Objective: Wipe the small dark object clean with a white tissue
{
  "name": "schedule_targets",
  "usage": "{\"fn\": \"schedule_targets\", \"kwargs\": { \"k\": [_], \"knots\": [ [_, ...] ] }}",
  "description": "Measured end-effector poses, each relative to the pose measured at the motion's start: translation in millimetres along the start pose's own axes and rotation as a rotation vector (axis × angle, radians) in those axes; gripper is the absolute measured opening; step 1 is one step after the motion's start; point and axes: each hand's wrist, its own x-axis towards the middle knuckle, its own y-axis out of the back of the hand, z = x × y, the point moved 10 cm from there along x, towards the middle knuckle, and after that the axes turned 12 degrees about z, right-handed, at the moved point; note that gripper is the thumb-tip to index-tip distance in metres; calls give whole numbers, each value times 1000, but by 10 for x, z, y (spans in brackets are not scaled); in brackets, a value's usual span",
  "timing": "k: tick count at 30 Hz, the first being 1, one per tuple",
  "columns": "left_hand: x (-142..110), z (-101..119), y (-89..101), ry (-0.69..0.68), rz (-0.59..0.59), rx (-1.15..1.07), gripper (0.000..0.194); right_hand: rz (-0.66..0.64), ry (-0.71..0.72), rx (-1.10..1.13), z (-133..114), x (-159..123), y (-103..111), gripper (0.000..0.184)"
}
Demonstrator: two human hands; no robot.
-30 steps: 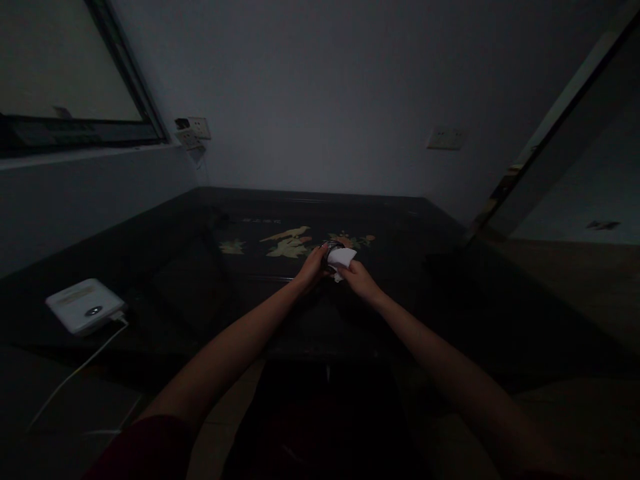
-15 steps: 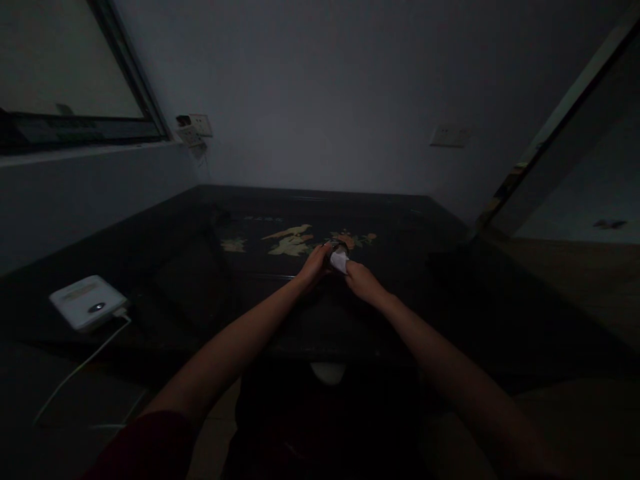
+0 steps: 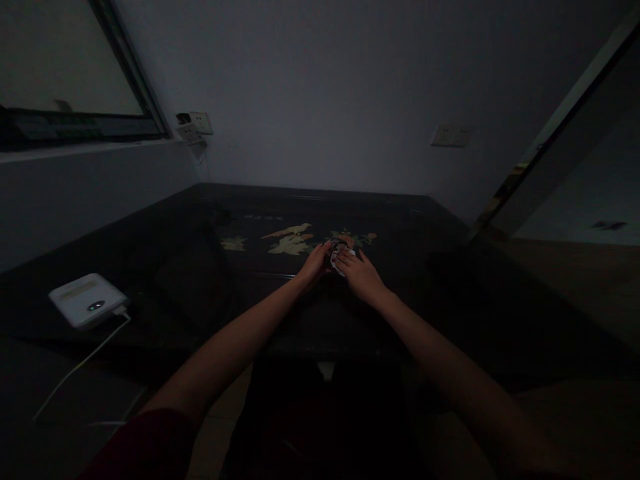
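Over the middle of the dark table my left hand point(image 3: 314, 263) is closed around the side of a small, dark, round-rimmed object point(image 3: 335, 244), perhaps a cup or bowl; the dim light hides its exact kind. A crumpled white piece, like a tissue or cloth point(image 3: 339, 267), lies against this object. My right hand point(image 3: 363, 275) presses the white piece onto it from the right, its fingers bent over the top and one finger standing apart. My palms hide most of the dark object.
The dark table point(image 3: 200, 200) bears a bird-and-flower picture point(image 3: 290, 241). At the left stands a white box-like device point(image 3: 89, 300) with a white cable point(image 3: 80, 363). Wall sockets point(image 3: 450, 136) and a window point(image 3: 65, 60) lie beyond.
My right hand has shifted from pinching the white piece at its edge to laying its fingers over it. More of the white is now covered. My left hand stays in place.
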Motion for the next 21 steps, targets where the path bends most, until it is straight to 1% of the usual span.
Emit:
{"fn": "schedule_targets", "kwargs": {
  "k": [2, 4, 7, 9, 11, 13, 14, 16, 18, 21],
  "knots": [
    [8, 6, 12, -14, 5, 20, 33, 1, -59, 64, 22, -8, -23, 48],
    [18, 12, 20, -23, 8, 29, 33, 3, -149, 164, 74, -14, -66, 45],
    [34, 9, 29, -14, 21, 26, 34, 8, -278, 387, 150, -9, -166, 34],
    [44, 1, 47, -1, 47, 24, 33, 37, -330, 573, 177, 10, -209, 29],
    [44, 2, 58, 5, 66, 21, 30, 90, -362, 753, 201, 29, -219, 27],
    [31, 16, 49, -1, 64, 18, 27, 133, -391, 858, 232, 31, -222, 28],
    [22, 23, 43, -3, 60, 18, 27, 141, -399, 869, 242, 27, -226, 28],
    [3, 29, 33, 2, 54, 17, 27, 126, -402, 815, 247, 17, -233, 27],
    [-10, 31, 23, 8, 45, 9, 27, 82, -378, 707, 227, 10, -230, 25],
    [-6, 31, 2, 5, 18, -12, 29, 3, -297, 524, 172, 5, -197, 25]
  ]
}}
